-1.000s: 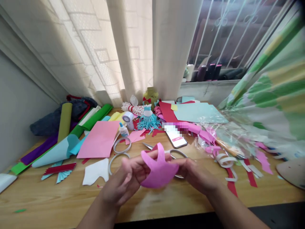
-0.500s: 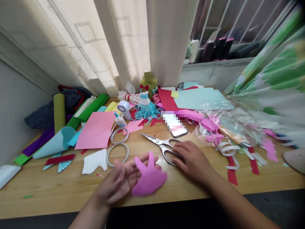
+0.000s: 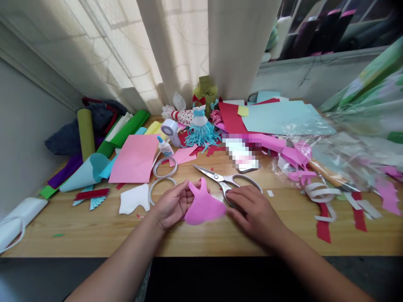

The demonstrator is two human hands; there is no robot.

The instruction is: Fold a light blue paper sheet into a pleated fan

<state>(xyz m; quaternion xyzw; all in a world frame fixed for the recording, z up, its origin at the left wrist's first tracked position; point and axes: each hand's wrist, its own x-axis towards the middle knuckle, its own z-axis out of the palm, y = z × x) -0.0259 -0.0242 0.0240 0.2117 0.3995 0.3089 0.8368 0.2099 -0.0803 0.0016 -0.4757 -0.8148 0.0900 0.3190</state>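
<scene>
My left hand (image 3: 176,203) is closed on a pink paper cutout shaped like a small dress (image 3: 204,206), with two straps at its top. Its straps rest against my fingers, and the wide rounded part points toward my right hand. My right hand (image 3: 253,212) lies palm down on the table, its fingers stretched over the lower handle loop of the scissors (image 3: 217,177). These lie flat on the wood, blades pointing up and left, nearly closed. The fingers partly cover the lower loop.
Two tape rolls (image 3: 165,167), a glue bottle (image 3: 165,146) and pink sheet (image 3: 135,159) lie left of the scissors. A white cutout (image 3: 134,199) is nearby. Beyond are a phone (image 3: 241,155) and blue-fringed paper figure (image 3: 201,128). Paper strips (image 3: 324,228) and plastic wrap (image 3: 343,159) lie right.
The view has shifted, so the table appears higher and further right. My left hand has turned the pink cutout a little, and my right fingers now cover more of the scissors' lower loop.
</scene>
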